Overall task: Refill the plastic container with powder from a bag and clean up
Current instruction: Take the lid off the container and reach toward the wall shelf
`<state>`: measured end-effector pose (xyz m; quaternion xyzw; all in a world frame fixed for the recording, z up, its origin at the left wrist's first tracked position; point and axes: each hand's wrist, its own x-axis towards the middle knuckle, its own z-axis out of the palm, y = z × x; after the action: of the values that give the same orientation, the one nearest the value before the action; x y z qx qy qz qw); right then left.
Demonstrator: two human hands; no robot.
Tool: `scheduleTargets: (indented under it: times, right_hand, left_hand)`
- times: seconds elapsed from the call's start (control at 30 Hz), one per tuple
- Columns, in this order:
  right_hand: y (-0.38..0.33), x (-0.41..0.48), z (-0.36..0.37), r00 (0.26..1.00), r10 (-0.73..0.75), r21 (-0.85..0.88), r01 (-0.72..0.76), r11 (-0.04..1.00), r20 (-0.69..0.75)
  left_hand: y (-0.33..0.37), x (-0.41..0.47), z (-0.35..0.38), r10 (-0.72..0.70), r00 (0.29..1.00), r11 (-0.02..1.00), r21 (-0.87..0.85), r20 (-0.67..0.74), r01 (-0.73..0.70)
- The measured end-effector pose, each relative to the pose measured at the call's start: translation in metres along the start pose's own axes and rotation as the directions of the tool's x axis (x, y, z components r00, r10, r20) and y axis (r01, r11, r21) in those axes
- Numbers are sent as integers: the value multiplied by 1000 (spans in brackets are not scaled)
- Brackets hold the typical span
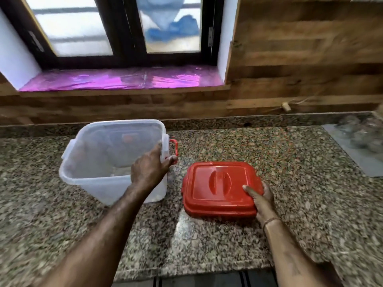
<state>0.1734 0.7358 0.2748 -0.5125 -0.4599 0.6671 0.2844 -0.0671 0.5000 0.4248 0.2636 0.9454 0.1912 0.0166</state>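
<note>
While the left hand (149, 168) grips the right rim of the open container (97, 154), thumb outside by its red latch (175, 149), the container stands on the counter (290, 166) below the window (78, 27). Just beside it to the right lies the red lid (215, 187), the right hand (262, 200) grasping its near corner, thumb on top.

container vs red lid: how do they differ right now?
The plastic container is translucent and deep; the red lid is opaque and flat. The container stands open, gripped at its right rim by the left hand; the lid lies handle-up beside it, held at its near corner by the right hand. Both sit on the granite countertop.
</note>
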Motion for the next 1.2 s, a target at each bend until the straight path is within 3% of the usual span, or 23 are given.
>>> scheduleTargets:
  times: [0.17,0.3,0.53,0.7,0.87,1.0,1.2]
  right_hand:
    - [27,12,2,997,6,-415,-37,909,-77]
    - [29,12,9,986,-94,-594,-5,805,-137]
    - [12,-8,14,988,-109,-697,-1,718,-113]
    - [-19,-29,41,968,-248,-636,175,751,-26]
    - [-80,-66,115,862,-488,-570,472,673,136]
    - [-120,-111,199,719,-637,-437,685,583,276]
    - [-127,-217,353,502,-704,-275,865,420,502]
  left_hand:
    - [4,0,0,-7,1000,1000,11,-15,7]
    - [3,2,3,-8,1000,1000,27,-25,9]
    - [5,0,4,0,998,999,47,-58,3]
    - [1,-9,-4,12,991,986,-161,-134,-34]
    - [-31,-18,-39,-8,969,975,-218,-246,-47]
    - [-81,-21,-82,-77,949,969,-247,-307,-1]
    - [-210,-33,-177,-115,908,979,-203,-403,35]
